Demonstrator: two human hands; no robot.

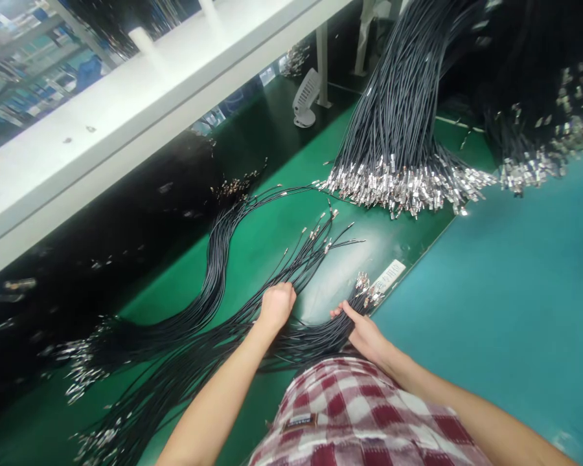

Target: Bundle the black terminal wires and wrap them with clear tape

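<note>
My left hand (278,304) is closed around a loose spread of black cables (305,259), whose metal-tipped ends fan out beyond the fist. In my right hand (362,327) is a tighter cable bundle (323,335), gripped close to its silvery terminals (364,288). Both groups trail down to the lower left, where more terminals (104,440) lie. Just left of these, another bundle of black cables (218,259) curves across the green table (257,246), touched by neither hand.
A large heap of black cables (393,110) hangs over the table's far right, terminals toward me. A small white fan (306,100) stands at the back. A white shelf beam (126,110) crosses the upper left. A white label (391,275) marks the table's right edge.
</note>
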